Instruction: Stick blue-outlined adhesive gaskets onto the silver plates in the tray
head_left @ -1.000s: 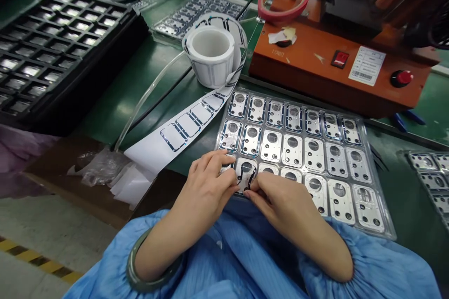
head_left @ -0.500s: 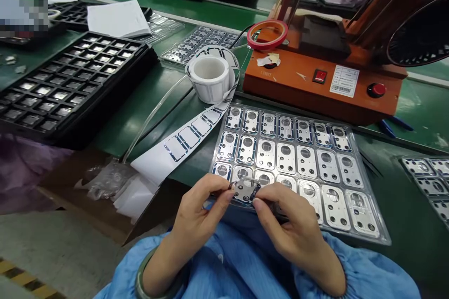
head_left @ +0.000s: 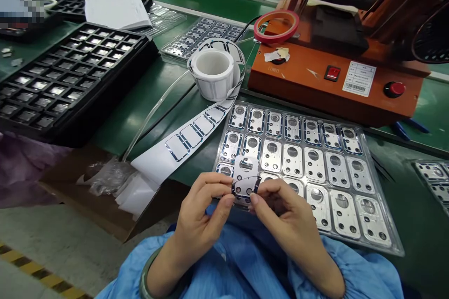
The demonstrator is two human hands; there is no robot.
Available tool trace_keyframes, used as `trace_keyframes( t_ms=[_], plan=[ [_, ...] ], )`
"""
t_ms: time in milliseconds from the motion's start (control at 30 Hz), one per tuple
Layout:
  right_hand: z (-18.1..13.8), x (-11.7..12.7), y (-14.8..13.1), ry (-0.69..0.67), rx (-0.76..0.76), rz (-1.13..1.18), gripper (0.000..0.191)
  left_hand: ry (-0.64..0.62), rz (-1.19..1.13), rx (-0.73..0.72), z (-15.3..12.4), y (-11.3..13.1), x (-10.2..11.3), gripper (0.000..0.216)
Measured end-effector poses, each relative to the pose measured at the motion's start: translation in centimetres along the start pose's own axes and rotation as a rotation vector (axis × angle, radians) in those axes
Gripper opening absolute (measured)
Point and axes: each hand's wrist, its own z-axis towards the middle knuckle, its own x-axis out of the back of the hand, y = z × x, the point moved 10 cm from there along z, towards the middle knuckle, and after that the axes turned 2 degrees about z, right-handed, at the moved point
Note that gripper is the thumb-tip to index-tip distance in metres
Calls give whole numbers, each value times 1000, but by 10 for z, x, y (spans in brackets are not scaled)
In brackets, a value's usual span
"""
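Between my two hands is a small silvery metal plate (head_left: pixel 246 173) with round holes, tilted up over the near left part of a clear tray (head_left: pixel 394 238). A thin dark-edged adhesive frame (head_left: pixel 257 185) lies across its lower part. My left hand (head_left: pixel 206 210) pinches the left edge with thumb and fingers. On the opposite edge my right hand (head_left: pixel 286 215) pinches plate and frame at the lower corner. Similar metal plates (head_left: pixel 315 164) sit in rows in the tray; those at the back and left carry dark blue frames.
A roll of white backing (head_left: pixel 213 74) trails a strip of adhesive frames (head_left: pixel 191 136) leftward. Behind the tray stands an orange machine (head_left: pixel 301 79) bearing red tape (head_left: pixel 276 27). Black trays (head_left: pixel 70 72) are stacked left, above a cardboard box (head_left: pixel 84 201).
The metal plate has tilted up, so more of its face shows. Both hands keep their pinch near its edges. The camera view has shifted slightly.
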Motion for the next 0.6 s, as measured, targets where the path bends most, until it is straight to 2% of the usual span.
trace_keyframes(
  t_ms=[233, 300, 367, 400, 467, 500, 533, 600],
  plan=[
    [1, 4, -6, 35, 49, -19, 6, 72, 376, -306, -7, 30, 5, 19],
    [0, 6, -6, 46, 54, -15, 6, 138, 472, -362, -11, 34, 8, 21],
    [-1, 7, -4, 58, 51, -8, 6, 266, 481, -358, -15, 35, 18, 33],
    [-1, 8, -3, 66, 50, -7, 6, 339, 436, -315, -17, 33, 27, 41],
    [-3, 10, -2, 84, 55, -11, 7, 411, 250, -91, -15, 13, 39, 46],
    [-3, 10, -2, 89, 58, -15, 7, 377, 128, 52, -13, -1, 38, 41],
    [-3, 10, -3, 91, 62, -19, 7, 290, 9, 193, -11, -14, 30, 33],
    [-3, 10, -3, 90, 67, -27, 6, 28, -191, 396, -11, -29, 1, 25]
  ],
)
